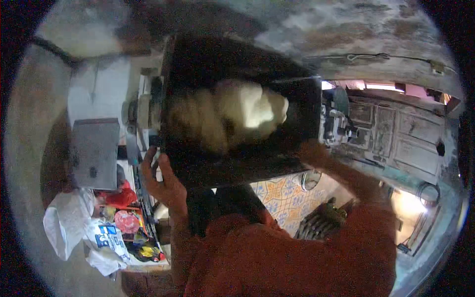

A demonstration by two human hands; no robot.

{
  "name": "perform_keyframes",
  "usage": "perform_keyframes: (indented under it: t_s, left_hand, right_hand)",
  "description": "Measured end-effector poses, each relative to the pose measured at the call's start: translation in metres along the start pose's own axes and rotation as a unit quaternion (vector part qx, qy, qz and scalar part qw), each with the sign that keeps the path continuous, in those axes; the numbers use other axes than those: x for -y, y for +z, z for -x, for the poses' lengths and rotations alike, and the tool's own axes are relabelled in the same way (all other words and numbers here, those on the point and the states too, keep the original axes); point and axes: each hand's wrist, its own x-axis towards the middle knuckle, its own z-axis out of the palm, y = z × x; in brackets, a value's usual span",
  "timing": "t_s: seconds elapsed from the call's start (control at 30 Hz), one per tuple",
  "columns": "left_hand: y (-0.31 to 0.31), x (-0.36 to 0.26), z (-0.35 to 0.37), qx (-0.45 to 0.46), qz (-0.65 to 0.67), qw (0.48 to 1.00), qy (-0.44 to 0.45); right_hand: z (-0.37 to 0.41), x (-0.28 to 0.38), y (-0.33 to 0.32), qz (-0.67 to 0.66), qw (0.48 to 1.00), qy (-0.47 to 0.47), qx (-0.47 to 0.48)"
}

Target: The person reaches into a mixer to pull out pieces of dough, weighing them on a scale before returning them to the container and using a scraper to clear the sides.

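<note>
A large dark open box or trough (237, 171) fills the middle of the view. Inside it lies a pale, lumpy mass like dough (222, 111), blurred, with a bright patch of light on its right part. At the trough's near left corner is my left hand (165, 180), raised with its fingers apart and nothing visible in it. My right hand (312, 152) reaches to the near right edge of the trough; its fingers are dark and blurred, so their grip cannot be made out.
Metal machine parts (339, 126) sit beyond the trough's right end. Plastic bags (106, 240) and coloured packets lie on a shelf at the lower left. A grey panel (94, 153) stands above them. Patterned floor tiles (279, 195) show below the trough.
</note>
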Motion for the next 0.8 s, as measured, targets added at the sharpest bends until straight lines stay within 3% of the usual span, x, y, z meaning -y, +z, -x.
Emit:
perform_keyframes:
  t_s: [0.03,0.07,0.17,0.27,0.33,0.37,0.43,0.5,0.57,0.6,0.67,0.73,0.8]
  left_hand:
    - [0.002,0.001,-0.001,0.001,-0.012,1.000,0.012]
    - [0.003,0.003,-0.002,-0.001,-0.027,0.999,0.022]
    - [0.002,0.002,-0.003,0.014,-0.042,0.998,0.034]
    - [0.001,0.002,-0.004,0.005,0.003,1.000,0.008]
    - [0.000,0.005,-0.003,0.005,0.036,0.999,-0.016]
    - [0.002,-0.002,-0.005,-0.007,0.001,0.999,0.034]
    - [0.001,-0.001,-0.006,-0.009,0.005,1.000,0.024]
    - [0.001,-0.003,-0.004,-0.004,0.000,1.000,0.019]
    - [0.001,-0.005,-0.006,-0.006,-0.021,1.000,0.023]
    - [0.003,-0.005,-0.005,-0.005,-0.009,0.999,0.032]
    - [0.002,-0.001,-0.006,-0.008,0.002,0.999,0.047]
    - [-0.001,-0.001,-0.005,0.001,-0.022,1.000,0.020]
    - [0.001,0.003,-0.005,0.007,-0.003,1.000,0.016]
  right_hand:
    - [0.031,-0.008,-0.038,-0.023,1.000,0.007,-0.002]
    - [0.048,-0.025,-0.045,-0.033,0.996,-0.088,0.012]
    - [0.035,0.002,-0.060,0.014,0.991,-0.085,0.100]
    - [-0.033,0.035,-0.002,-0.138,0.977,-0.117,-0.113]
    - [-0.037,0.057,-0.045,-0.084,0.974,-0.170,-0.126]
    - [-0.031,0.068,-0.072,-0.059,0.971,-0.193,-0.129]
    - [-0.007,0.089,-0.135,-0.152,0.951,-0.199,-0.180]
    - [-0.019,0.114,-0.147,-0.122,0.961,-0.204,-0.144]
    - [-0.079,0.141,-0.081,-0.085,0.963,-0.213,-0.144]
    - [-0.101,0.150,-0.052,-0.126,0.945,-0.217,-0.209]
    - [-0.085,0.139,-0.083,-0.067,0.982,-0.138,-0.105]
    - [-0.047,0.102,-0.106,-0.106,0.961,-0.191,-0.169]
    - [-0.010,0.012,-0.079,-0.061,0.916,-0.326,-0.226]
